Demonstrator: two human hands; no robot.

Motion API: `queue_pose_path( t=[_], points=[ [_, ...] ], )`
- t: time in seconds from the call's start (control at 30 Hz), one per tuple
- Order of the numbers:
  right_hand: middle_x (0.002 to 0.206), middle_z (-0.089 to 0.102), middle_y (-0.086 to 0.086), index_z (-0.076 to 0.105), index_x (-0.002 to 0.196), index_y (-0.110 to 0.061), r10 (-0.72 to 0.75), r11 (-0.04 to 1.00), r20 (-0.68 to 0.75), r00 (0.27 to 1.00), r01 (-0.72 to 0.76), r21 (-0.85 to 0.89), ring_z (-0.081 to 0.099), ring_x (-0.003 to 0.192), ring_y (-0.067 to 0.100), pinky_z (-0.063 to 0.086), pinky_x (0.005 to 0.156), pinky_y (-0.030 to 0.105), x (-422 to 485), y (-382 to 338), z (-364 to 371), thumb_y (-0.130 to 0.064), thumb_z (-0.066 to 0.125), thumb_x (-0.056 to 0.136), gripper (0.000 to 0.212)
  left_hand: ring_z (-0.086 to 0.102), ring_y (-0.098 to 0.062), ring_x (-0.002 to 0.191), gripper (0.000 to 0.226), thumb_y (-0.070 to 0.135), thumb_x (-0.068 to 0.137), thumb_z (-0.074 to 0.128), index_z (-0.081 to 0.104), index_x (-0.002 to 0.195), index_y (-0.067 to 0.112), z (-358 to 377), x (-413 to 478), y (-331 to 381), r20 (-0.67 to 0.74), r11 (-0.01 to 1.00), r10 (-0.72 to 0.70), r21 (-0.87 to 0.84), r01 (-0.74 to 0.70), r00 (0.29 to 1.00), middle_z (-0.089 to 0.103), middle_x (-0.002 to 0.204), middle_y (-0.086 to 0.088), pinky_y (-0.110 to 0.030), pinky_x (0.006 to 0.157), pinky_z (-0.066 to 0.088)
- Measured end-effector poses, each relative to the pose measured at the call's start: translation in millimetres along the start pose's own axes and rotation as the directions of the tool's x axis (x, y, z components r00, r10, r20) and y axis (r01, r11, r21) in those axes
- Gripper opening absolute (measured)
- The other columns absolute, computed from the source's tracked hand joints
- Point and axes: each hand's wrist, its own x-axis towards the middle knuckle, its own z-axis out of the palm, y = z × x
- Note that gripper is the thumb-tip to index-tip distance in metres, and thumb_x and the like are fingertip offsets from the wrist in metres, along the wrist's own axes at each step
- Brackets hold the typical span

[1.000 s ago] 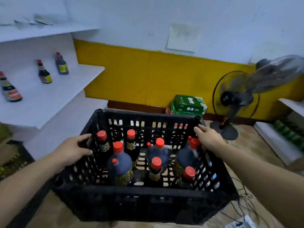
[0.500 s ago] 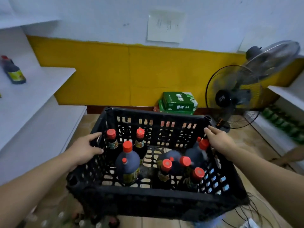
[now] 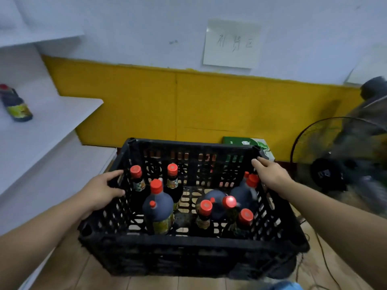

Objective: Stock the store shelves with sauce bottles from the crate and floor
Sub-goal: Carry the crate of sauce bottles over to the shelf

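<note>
You get dim, even, bluish light with faint shadows. Right of the fingers (image 3: pixel 260 162) of your right hand (image 3: pixel 272 174), the fan (image 3: pixel 335 174) smears into blur; straight lines bow at the edges.

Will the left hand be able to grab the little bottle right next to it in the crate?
Probably yes. The left hand grips the crate wall, and the little bottle stands just inside, uncovered. It must let go first.
</note>
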Motion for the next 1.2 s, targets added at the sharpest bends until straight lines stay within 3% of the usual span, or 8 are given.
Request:
queue_pose_path(
  t=[0.17,0.43,0.53,0.7,0.87,1.03,1.13,1.2],
  points=[
    [0.121,0.062,0.008,0.044,0.143,-0.033,-0.02,1.0,0.027,0.999,0.02,-0.009,0.057,0.106,0.031,0.043,0.085,0.035,96.6,-45.0,16.7,-0.063,0.037,0.093,0.059,0.053,-0.027,0.106,0.062,0.004,0.085,0.067,0.046,0.141,0.023,-15.1,78.1,25.6,-0.023,0.998,-0.036,-0.051,0.035,0.999,0.045,0.143,-0.015,-0.03,0.082,0.04],
    [0.125,0.06,0.009,0.044,0.144,-0.032,0.019,0.999,0.037,0.999,-0.02,0.036,0.055,0.116,0.035,0.043,0.087,0.034,229.2,-103.5,53.2,-0.062,0.036,0.095,0.058,0.053,-0.028,0.107,0.063,0.005,0.086,0.066,0.043,0.142,0.024,-43.8,226.2,61.9,-0.006,0.997,-0.022,-0.074,0.021,1.0,0.044,0.143,-0.014,-0.03,0.08,0.041],
    [0.141,0.053,0.008,0.043,0.145,-0.029,0.007,0.998,0.03,1.0,-0.008,0.056,0.054,0.117,0.033,0.042,0.09,0.035,270.2,-123.2,57.0,-0.057,0.038,0.097,0.057,0.056,-0.024,0.089,0.063,0.006,0.088,0.064,0.041,0.143,0.026,-50.1,273.6,78.0,0.012,0.997,-0.035,-0.073,0.036,0.999,0.046,0.141,-0.013,-0.027,0.07,0.044],
    [0.137,0.055,0.009,0.042,0.145,-0.036,-0.004,0.999,0.057,0.998,0.002,0.034,0.057,0.102,0.033,0.045,0.076,0.035,366.2,-147.4,63.0,-0.068,0.035,0.092,0.062,0.055,-0.021,0.06,0.061,0.007,0.089,0.064,0.042,0.142,0.027,-46.0,354.3,108.2,0.011,0.994,-0.084,-0.07,0.084,0.996,0.059,0.12,-0.019,-0.025,0.048,0.041],
    [0.144,0.048,0.01,0.039,0.147,-0.028,-0.042,0.999,0.135,0.99,0.04,0.014,0.053,0.09,0.024,0.043,0.072,0.032,471.2,-161.7,69.8,-0.059,0.034,0.097,0.059,0.054,-0.036,0.113,0.064,0.008,0.088,0.066,0.041,0.143,0.027,-21.4,439.1,137.7,-0.005,0.991,-0.132,-0.037,0.132,0.991,0.044,0.143,-0.016,-0.033,0.077,0.044],
    [0.15,0.042,0.009,0.037,0.149,-0.026,-0.038,0.999,0.157,0.987,0.039,-0.005,0.051,0.122,0.035,0.044,0.09,0.036,550.5,-174.9,60.2,-0.057,0.036,0.098,0.059,0.044,-0.032,0.127,0.06,0.012,0.09,0.064,0.04,0.143,0.028,-0.9,509.7,178.6,-0.044,0.992,-0.122,-0.02,0.122,0.992,0.036,0.151,-0.007,-0.033,0.085,0.039],
    [0.143,0.049,0.01,0.038,0.148,-0.027,-0.038,0.999,0.137,0.99,0.04,-0.012,0.054,0.115,0.035,0.042,0.082,0.033,585.2,-182.9,55.0,-0.058,0.036,0.098,0.059,0.046,-0.033,0.126,0.06,0.015,0.089,0.066,0.042,0.141,0.031,0.2,543.4,193.8,-0.051,0.994,-0.113,-0.006,0.112,0.992,0.037,0.151,-0.006,-0.036,0.084,0.042],
    [0.112,0.063,0.007,0.039,0.147,-0.031,-0.025,1.0,0.121,0.992,0.023,0.014,0.055,0.094,0.031,0.042,0.068,0.03,606.0,-186.1,54.6,-0.063,0.035,0.095,0.062,0.044,-0.033,0.128,0.06,0.016,0.088,0.067,0.043,0.14,0.032,-3.2,564.1,201.8,-0.048,0.995,-0.096,-0.012,0.096,0.994,0.036,0.151,-0.005,-0.037,0.086,0.044]
  ],
)
